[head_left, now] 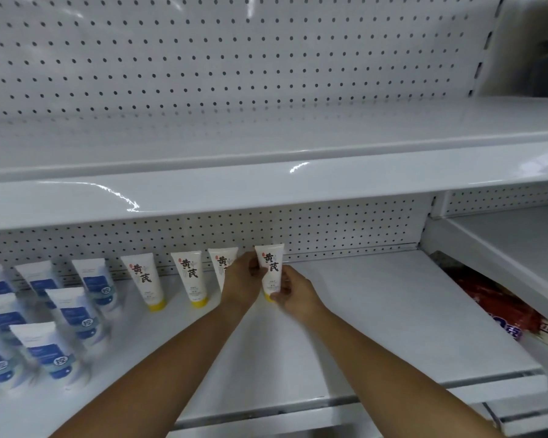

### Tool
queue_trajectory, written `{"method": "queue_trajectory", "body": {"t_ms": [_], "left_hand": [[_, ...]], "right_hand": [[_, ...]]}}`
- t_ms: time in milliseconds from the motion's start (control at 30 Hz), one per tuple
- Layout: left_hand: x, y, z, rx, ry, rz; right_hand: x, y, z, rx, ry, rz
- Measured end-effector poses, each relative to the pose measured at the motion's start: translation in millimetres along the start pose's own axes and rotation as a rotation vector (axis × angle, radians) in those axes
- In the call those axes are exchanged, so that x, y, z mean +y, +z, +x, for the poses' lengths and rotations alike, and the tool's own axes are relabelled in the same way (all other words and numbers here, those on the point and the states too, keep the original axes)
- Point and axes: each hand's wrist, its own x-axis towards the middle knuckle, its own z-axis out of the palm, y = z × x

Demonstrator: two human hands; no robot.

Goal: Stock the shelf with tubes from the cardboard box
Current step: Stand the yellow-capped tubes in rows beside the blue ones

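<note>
Head view looks down onto a white metal shelf point(377, 311) backed by pegboard. Both hands meet on a white plastic tube with black characters and a yellow cap point(271, 263), upright at the back of the shelf, just right of a row of three matching tubes point(190, 276). The left hand point(242, 279) curls its fingers round the tube's left edge. The right hand point(295, 294) pinches its lower end and hides most of the cap, so it possibly touches the shelf. Blurred blue-and-white tubes point(67, 314) stand further left, and a red packet point(494, 308) lies lower right.
</note>
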Motion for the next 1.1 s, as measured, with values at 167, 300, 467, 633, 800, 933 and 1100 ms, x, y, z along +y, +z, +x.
{"method": "queue_trajectory", "body": {"t_ms": [167, 300, 467, 633, 800, 933, 1100], "left_hand": [[0, -2, -3, -0.076, -0.007, 0.053], [-2, -7, -12, -0.073, -0.1, 0.172], [-8, -21, -28, -0.162, -0.117, 0.375], [-1, -41, -50, -0.241, 0.041, 0.694], [1, -63, -67, -0.223, 0.076, 0.841], [-6, -78, -82, -0.201, 0.058, 0.841], [-18, -103, -109, -0.178, 0.05, 0.853]], "right_hand": [[-15, -16, -10, -0.061, -0.04, -0.122], [-22, -39, -18, -0.024, -0.002, -0.243], [-28, -74, -39, 0.015, -0.008, -0.604], [-44, -99, -56, -0.041, -0.178, -0.892], [-60, -102, -69, -0.116, -0.249, -0.999], [-72, -94, -87, -0.124, -0.293, -1.023], [-82, -70, -117, -0.141, -0.311, -1.048]]}}
